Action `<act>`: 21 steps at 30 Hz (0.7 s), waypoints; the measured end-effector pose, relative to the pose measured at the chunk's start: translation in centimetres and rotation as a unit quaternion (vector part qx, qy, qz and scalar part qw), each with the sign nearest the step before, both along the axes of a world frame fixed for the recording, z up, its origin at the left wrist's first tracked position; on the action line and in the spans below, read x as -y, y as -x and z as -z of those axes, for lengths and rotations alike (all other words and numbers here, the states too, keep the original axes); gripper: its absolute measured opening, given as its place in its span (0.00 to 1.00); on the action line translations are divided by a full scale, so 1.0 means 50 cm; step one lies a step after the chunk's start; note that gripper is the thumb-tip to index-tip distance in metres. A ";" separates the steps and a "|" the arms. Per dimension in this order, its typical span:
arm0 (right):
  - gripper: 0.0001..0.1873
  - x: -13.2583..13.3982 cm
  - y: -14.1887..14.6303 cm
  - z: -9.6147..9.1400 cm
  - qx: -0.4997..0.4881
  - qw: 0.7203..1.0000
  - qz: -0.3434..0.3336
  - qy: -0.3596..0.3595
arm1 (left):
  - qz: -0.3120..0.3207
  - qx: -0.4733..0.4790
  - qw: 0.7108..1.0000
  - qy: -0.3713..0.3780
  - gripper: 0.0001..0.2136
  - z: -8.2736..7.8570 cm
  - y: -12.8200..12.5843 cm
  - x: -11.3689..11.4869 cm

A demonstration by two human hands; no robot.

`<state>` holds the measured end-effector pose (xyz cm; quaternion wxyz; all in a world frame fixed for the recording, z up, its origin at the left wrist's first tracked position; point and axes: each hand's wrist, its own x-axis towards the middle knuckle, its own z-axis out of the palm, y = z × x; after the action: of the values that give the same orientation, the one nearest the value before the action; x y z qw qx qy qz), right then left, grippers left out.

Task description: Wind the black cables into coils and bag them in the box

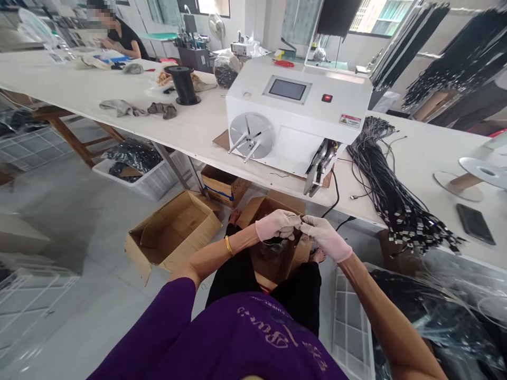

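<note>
My left hand (pixel 278 225), in a pale glove, meets my right hand (pixel 325 235), gloved the same way, above an open cardboard box (pixel 300 258) between my legs. The fingers of both hands are pinched together. A small dark bit shows where the fingertips meet, too small to name. Below the hands, clear plastic and dark items lie in the box, partly hidden. Just beyond stands a white winding machine (pixel 285 119) with a spoked disc (pixel 252 135) and a metal clamp arm (pixel 320 168). To its right lies a bundle of black cables (pixel 390 184) with metal plugs.
Along the white table (pixel 214 153) stand a black spool (pixel 182 85), a pale reel (pixel 469 174) and a phone (pixel 475 224). On the floor are an open carton (pixel 174 232) and white crates with bagged items (pixel 439 311). A person (pixel 122 37) sits far left.
</note>
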<state>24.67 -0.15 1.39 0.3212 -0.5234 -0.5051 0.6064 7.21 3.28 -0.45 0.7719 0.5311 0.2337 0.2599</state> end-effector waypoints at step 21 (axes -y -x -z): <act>0.16 -0.026 -0.046 -0.025 0.160 0.935 0.061 -0.310 | 0.058 -0.006 0.990 0.127 0.23 -0.071 -0.009 -0.017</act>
<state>26.95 1.17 2.66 0.4190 -0.5174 -0.6798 0.3074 7.67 4.11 3.08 0.8455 0.4429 0.2380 0.1795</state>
